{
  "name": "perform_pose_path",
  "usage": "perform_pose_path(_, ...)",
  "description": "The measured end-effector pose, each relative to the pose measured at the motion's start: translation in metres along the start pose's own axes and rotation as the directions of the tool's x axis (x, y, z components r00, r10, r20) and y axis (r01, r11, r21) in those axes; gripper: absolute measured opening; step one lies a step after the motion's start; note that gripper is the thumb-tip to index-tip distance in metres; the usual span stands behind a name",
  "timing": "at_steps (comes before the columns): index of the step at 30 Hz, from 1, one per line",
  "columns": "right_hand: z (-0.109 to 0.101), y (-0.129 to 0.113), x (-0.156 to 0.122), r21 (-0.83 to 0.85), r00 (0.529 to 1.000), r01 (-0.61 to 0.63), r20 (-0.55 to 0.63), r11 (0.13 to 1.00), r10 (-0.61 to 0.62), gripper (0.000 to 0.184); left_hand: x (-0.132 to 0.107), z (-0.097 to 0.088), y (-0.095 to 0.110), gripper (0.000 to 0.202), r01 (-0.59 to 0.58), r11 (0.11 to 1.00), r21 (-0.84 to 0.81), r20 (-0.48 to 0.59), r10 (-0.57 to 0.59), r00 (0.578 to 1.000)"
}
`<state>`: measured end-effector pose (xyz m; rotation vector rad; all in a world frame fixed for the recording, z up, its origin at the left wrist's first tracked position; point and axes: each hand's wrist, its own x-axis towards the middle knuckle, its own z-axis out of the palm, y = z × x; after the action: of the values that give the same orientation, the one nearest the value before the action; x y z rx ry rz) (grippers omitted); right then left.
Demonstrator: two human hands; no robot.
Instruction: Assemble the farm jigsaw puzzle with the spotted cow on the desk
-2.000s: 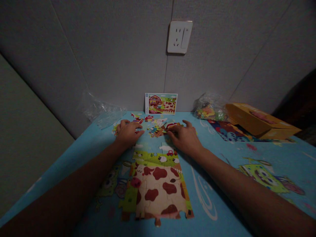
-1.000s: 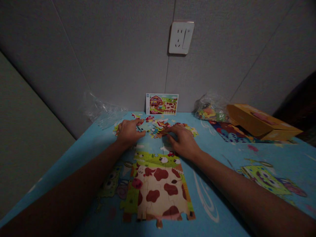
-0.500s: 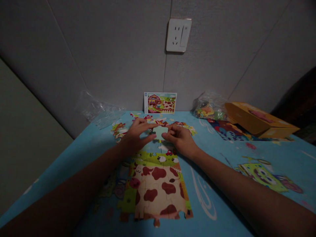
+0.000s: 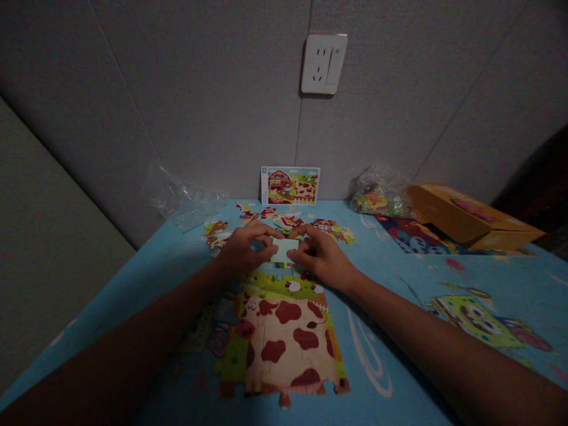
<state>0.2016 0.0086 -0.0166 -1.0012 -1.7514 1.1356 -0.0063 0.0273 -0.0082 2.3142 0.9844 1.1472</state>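
A pale green jigsaw puzzle piece (image 4: 284, 251) is held between my two hands, just above the far end of the joined puzzle (image 4: 288, 331) with its spotted cow and sheep. My left hand (image 4: 248, 248) pinches the piece's left side between thumb and fingers. At its right side, my right hand (image 4: 323, 253) is closed on it the same way. Behind my hands lie several loose puzzle pieces (image 4: 331, 228), with more loose pieces (image 4: 216, 232) to the left. My fingers and the held piece cover the puzzle's top edge in part.
Against the wall leans a farm picture card (image 4: 290, 186). To the left is a crumpled clear plastic bag (image 4: 186, 204); to the right, a bag of pieces (image 4: 379, 192) and an open orange box (image 4: 474, 216) over a colourful sheet (image 4: 410, 239). A socket (image 4: 323, 64) is on the wall.
Both hands and the puzzle piece have come slightly nearer to me, down toward the joined puzzle. My left fingers have closed in on the piece's left side. The view has shifted slightly.
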Motion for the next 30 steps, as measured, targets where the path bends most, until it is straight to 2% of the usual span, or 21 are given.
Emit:
perform_pose_path(3,0.001,0.0,-0.001,-0.062,1.0,0.004,-0.005,0.998,-0.004,0.027,-0.001,-0.001,0.0,0.015,-0.008,1.0,0.015,0.021,0.008,1.0)
perform_pose_path(6,0.002,0.001,0.0,-0.039,1.0,-0.019,0.01,0.999,0.02,0.029,0.0,-0.002,0.0,0.018,-0.008,0.998,0.063,0.052,0.005,0.999)
perform_pose_path(9,0.005,0.002,-0.001,-0.035,0.997,-0.051,0.063,0.998,0.053,0.031,0.001,-0.003,-0.003,0.022,0.0,0.979,0.205,0.06,-0.013,0.998)
perform_pose_path(13,0.007,0.004,-0.003,-0.167,0.997,0.003,0.077,0.986,0.01,0.026,0.001,-0.004,-0.009,0.025,-0.017,0.943,0.333,0.094,-0.015,0.995)
perform_pose_path(17,0.007,0.006,-0.002,-0.257,0.999,0.04,0.026,0.966,-0.035,0.025,0.0,-0.005,-0.011,0.021,-0.058,0.941,0.334,0.123,0.018,0.992)
perform_pose_path(20,0.007,0.007,-0.001,-0.305,0.999,0.036,-0.001,0.952,-0.038,0.025,0.0,-0.004,-0.011,0.021,-0.044,0.95,0.309,0.138,0.001,0.99)
perform_pose_path(26,0.006,0.005,0.0,-0.436,0.996,0.085,0.02,0.896,-0.084,0.019,-0.001,-0.004,-0.012,0.025,-0.033,0.95,0.312,0.149,-0.015,0.989)
perform_pose_path(30,0.004,0.005,0.0,-0.52,0.987,0.151,0.032,0.841,-0.158,0.021,-0.001,-0.006,-0.014,0.029,-0.087,0.946,0.311,0.198,0.025,0.98)
